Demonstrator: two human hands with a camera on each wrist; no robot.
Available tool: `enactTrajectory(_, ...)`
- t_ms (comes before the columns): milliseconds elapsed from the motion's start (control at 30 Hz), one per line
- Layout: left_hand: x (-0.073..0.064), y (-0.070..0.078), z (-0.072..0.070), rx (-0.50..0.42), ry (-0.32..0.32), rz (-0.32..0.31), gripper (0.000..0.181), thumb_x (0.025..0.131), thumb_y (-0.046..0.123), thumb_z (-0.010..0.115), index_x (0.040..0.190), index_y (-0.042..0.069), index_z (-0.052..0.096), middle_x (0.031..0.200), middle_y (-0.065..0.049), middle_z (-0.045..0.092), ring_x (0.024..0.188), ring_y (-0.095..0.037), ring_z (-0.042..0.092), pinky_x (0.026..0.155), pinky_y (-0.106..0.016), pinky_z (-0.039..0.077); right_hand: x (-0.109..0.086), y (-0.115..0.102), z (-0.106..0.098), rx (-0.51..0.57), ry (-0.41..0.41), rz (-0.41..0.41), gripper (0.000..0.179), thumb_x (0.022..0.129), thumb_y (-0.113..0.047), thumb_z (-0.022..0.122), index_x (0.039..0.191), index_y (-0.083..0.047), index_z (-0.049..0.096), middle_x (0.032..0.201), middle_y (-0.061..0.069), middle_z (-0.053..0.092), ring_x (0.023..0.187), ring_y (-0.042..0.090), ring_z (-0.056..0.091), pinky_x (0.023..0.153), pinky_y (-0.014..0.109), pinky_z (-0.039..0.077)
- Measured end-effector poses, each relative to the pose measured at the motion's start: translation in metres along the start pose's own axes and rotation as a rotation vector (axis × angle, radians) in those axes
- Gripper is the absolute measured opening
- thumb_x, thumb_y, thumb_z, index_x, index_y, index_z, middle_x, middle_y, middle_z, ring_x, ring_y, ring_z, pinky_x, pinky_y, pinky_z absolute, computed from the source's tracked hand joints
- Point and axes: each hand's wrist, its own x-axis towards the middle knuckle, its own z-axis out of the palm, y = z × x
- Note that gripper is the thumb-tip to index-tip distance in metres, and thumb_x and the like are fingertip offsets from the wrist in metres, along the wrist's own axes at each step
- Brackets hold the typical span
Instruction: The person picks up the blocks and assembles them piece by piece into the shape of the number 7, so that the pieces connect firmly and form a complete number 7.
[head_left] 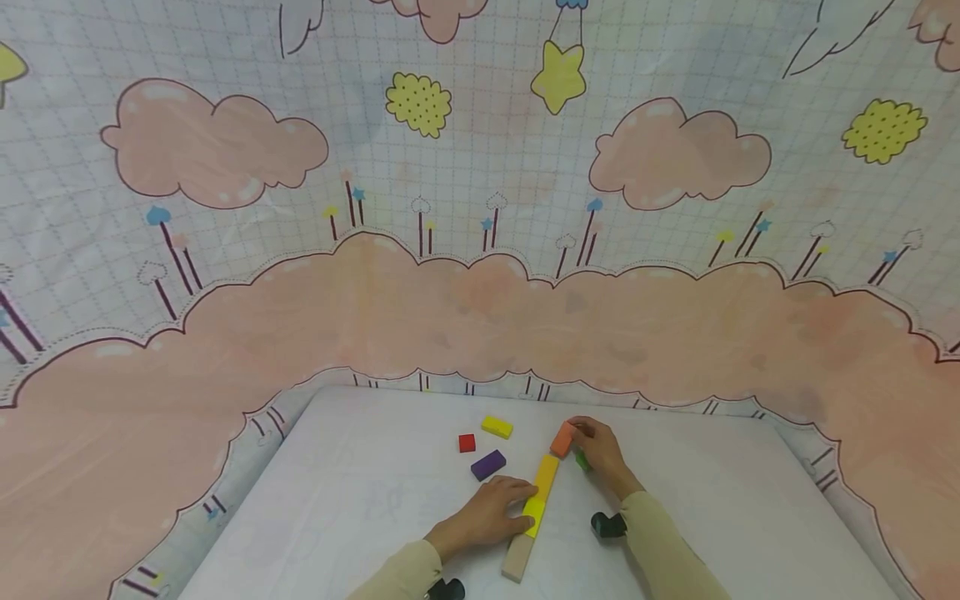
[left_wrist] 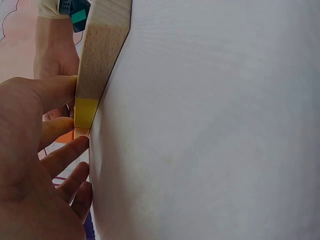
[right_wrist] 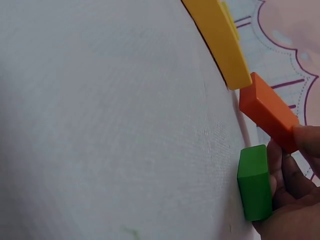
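Observation:
A row on the white table has a plain wooden block (head_left: 517, 558) at the near end and yellow blocks (head_left: 547, 478) beyond it. My left hand (head_left: 483, 512) rests along the row's left side, thumb and fingertips touching it with relaxed fingers; the left wrist view shows the thumb (left_wrist: 60, 92) against the row's side. At the far end, my right hand (head_left: 600, 446) pinches an orange block (right_wrist: 270, 112) between thumb and fingers. One end of this block is right by the end of the yellow one. A green block (right_wrist: 255, 182) stands beside the right hand's fingers.
Left of the row lie a purple block (head_left: 488, 465), a red cube (head_left: 467, 443) and a separate yellow block (head_left: 497, 427). A patterned cloth wall (head_left: 465, 317) rises behind the white table (head_left: 300, 517). Dark wrist devices (head_left: 608, 525) sit near both sleeves.

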Motion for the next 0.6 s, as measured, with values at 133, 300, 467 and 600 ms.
enactTrajectory(133,0.0,0.0002,0.0,0.003,0.002,-0.004,0.051,0.092,0.042,0.065,0.14,0.032,0.054,0.142,0.009,0.055,0.135,-0.017,0.045,0.116,-0.047,0.036,-0.0008,-0.002,0.0021,0.005,-0.015,-0.013,0.027,0.098,-0.015,0.057,0.123,-0.008,0.065,0.125,0.014,0.064,0.112,0.028,0.057,0.103,0.049,0.048)
enactTrajectory(300,-0.0004,0.0007,-0.0004,0.004,0.005,-0.009,0.05,0.092,0.043,0.066,0.14,0.033,0.054,0.142,0.01,0.055,0.134,-0.017,0.045,0.115,-0.046,0.037,-0.0003,-0.0024,0.0044,0.004,-0.024,-0.006,0.027,0.099,-0.016,0.057,0.123,-0.009,0.065,0.124,0.013,0.065,0.11,0.027,0.057,0.104,0.048,0.048)
enactTrajectory(467,-0.0007,0.0015,-0.0011,0.006,0.003,-0.011,0.051,0.092,0.043,0.066,0.14,0.033,0.054,0.142,0.011,0.054,0.135,-0.016,0.045,0.116,-0.046,0.037,0.0008,-0.0016,0.005,-0.011,-0.027,-0.008,0.026,0.099,-0.018,0.056,0.123,-0.01,0.065,0.125,0.013,0.064,0.11,0.027,0.057,0.104,0.049,0.048)
enactTrajectory(600,-0.0008,0.0018,-0.0018,0.006,0.002,-0.01,0.051,0.091,0.043,0.066,0.14,0.033,0.054,0.142,0.011,0.055,0.135,-0.016,0.045,0.116,-0.046,0.036,0.0014,-0.0012,0.0054,-0.017,-0.029,-0.021,0.025,0.099,-0.017,0.056,0.121,-0.009,0.066,0.123,0.013,0.065,0.11,0.028,0.058,0.104,0.049,0.048)
